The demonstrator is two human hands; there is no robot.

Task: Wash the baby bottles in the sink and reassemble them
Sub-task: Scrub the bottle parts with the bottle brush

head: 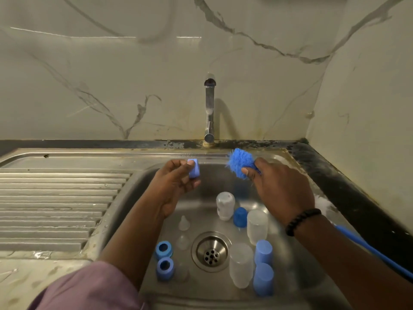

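Two Hands, One Little Blue Part and a Brush

One small blue bottle part (193, 168) sits up high over the sink bowl (143, 182), pinched between the thumb and fingers of the left hand (176, 182). It looks like a ring or a cap, but I cannot tell which. The hand holds it up and turns it toward the brush, likely so the bristles can reach it.

The right hand (281, 193) curls around the blue brush (241, 163), right below the fluffy head. Holding it so close to the bristles probably gives better control for scrubbing a tiny piece. The long blue handle (375, 251) trails back past the wrist. Brush and part are near each other but not touching yet.

Down in the bowl wait the other pieces, all taken apart. Clear bottles (257, 227) lie near the drain (211, 251). Blue caps (263, 253) stand on the right. Two blue rings (164, 249) and some clear teats (184, 223) sit on the left. They are likely there so water can reach them and nothing rolls away.

No water shows coming from the tap (209, 106). Washing seems to be in its early part, and putting the bottles back together is not yet done.
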